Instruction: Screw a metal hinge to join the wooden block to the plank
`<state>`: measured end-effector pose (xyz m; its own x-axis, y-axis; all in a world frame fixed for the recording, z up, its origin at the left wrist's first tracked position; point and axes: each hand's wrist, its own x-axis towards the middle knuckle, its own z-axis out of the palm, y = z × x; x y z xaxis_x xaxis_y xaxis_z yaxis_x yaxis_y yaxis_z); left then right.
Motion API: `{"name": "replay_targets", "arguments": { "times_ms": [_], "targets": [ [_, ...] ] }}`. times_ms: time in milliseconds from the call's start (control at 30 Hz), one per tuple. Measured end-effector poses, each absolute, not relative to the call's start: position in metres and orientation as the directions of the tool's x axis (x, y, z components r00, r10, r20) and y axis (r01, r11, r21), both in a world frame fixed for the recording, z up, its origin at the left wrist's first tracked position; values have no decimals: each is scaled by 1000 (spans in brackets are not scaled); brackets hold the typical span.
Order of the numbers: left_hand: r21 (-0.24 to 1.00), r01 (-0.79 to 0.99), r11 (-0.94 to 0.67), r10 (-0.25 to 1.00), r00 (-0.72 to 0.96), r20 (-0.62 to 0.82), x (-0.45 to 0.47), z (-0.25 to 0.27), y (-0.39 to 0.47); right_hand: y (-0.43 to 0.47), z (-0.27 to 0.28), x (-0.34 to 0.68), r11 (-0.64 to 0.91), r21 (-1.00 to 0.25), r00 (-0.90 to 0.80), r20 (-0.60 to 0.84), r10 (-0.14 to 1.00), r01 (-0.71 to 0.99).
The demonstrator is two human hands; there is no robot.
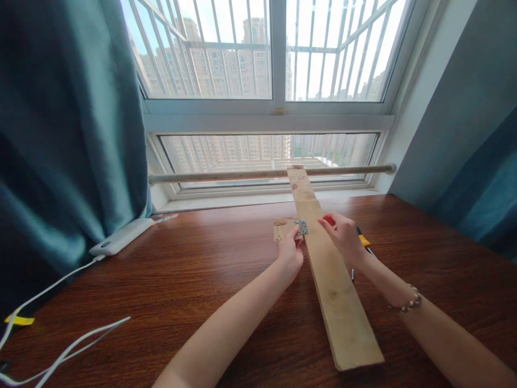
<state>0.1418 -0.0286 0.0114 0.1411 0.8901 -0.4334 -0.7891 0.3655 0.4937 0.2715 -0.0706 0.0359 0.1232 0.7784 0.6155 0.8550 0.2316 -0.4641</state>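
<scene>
A long wooden board [337, 291] lies lengthwise on the table, its far end by the window rail. A short wooden piece [283, 230] meets its left edge. Across the joint sits a small grey metal plate [302, 226] with holes. My left hand [290, 252] is closed on the plate, thumb on top and fingers curled below by the wood. Over the board, just right of the plate, my right hand [342, 233] is closed in a pinch; whatever its fingertips hold is too small to make out. A screw-like metal piece [353, 276] is right of the board.
A yellow-and-black handled tool [363, 240] lies partly hidden behind my right wrist. At the left are a white power strip [121, 237], a white cable [68, 350] and a yellow strip [19, 320]. A horizontal rail [226, 176] crosses before the window.
</scene>
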Motion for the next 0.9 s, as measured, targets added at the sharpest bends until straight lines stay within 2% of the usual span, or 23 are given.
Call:
{"name": "replay_targets", "arguments": {
  "times_ms": [67, 167, 300, 433, 733, 900],
  "targets": [
    [492, -789, 369, 885, 137, -445, 142, 12, -29, -87, 37, 292, 135, -470, 158, 532, 832, 872],
    [490, -791, 366, 884, 130, -449, 142, 12, -29, -119, 17, 318, 0, -412, 136, 301, 944, 911],
    [490, -794, 360, 886, 127, -446, 142, 9, -28, -154, -23, 329, -135, -393, 197, 121, 973, 909],
    [491, -792, 363, 885, 127, -449, 142, 8, -27, -158, -40, 331, -170, -345, 225, 126, 966, 923],
    [493, -794, 355, 888, 121, -443, 143, 6, -26, -129, -38, 355, -242, -311, 294, 132, 947, 919],
    [493, -792, 360, 888, 129, -441, 142, 5, -26, -101, -18, 378, -392, -180, 425, 226, 876, 902]
  ]
}}
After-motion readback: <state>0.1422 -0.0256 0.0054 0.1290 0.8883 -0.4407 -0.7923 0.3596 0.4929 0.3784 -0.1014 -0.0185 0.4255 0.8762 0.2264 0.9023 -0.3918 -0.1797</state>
